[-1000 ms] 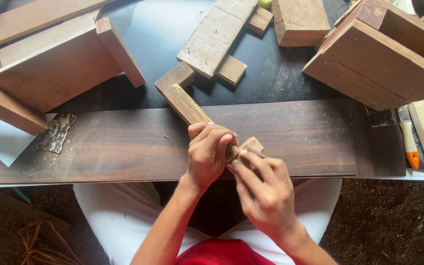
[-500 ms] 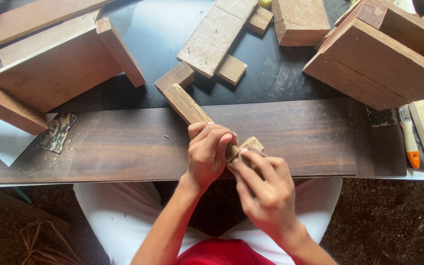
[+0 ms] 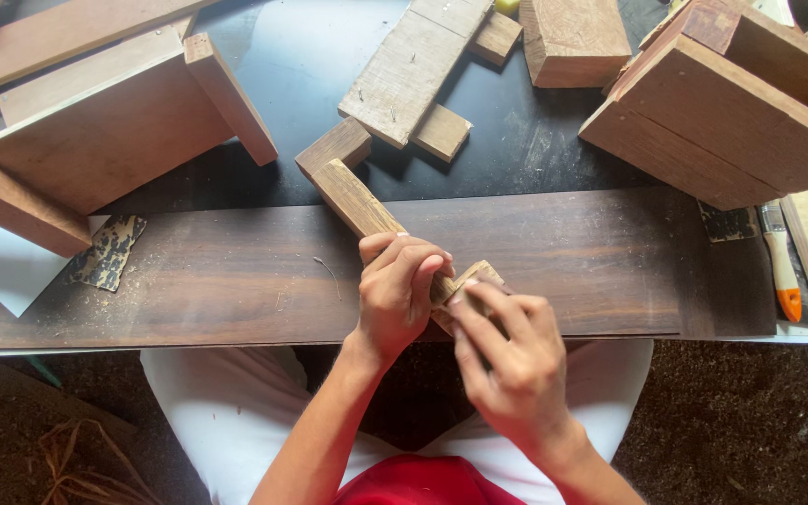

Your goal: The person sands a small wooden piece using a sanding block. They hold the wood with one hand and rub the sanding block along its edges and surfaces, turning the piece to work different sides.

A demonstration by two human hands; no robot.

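Dark workbench (image 3: 189, 281); my left hand (image 3: 399, 295) grips a wooden strip (image 3: 353, 198), my right hand (image 3: 512, 365) presses sandpaper (image 3: 469, 281) against its near end; sanding looks unfinished.

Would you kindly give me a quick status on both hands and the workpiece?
Left hand gripping light-brown L-shaped wooden strip. Right hand pressing small sanding pad on its near end. Nothing obstructing.
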